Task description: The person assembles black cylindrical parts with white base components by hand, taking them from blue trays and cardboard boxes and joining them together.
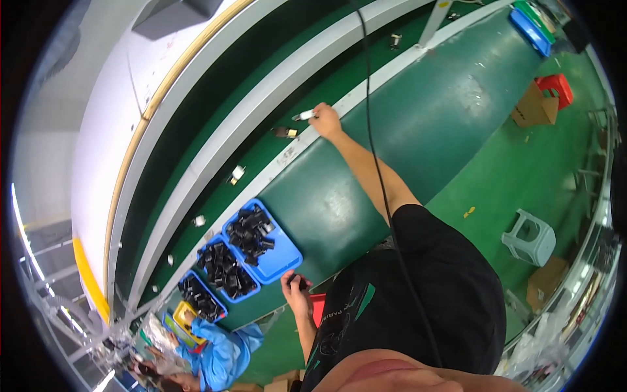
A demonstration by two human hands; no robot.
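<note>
My right hand (326, 120) reaches far out over the green table's (418, 124) white edge and holds a small white and black part (305, 115) at the dark green conveyor belt (261, 153). My left hand (295, 286) is close to my body, fingers closed on a small black part (302, 282), right beside the nearest blue tray (282, 261). That tray is filled with several black parts (251, 230). Two more blue trays of black parts (224, 268) (199, 297) sit in a row to its left.
Small parts (285, 132) (236, 173) (199, 221) lie spaced along the belt. A black cable (369, 117) hangs across the view. A person in blue (225, 353) works at lower left. A grey stool (530, 236), cardboard box (534, 106), red stool (556, 88) and blue bins (530, 29) stand on the right.
</note>
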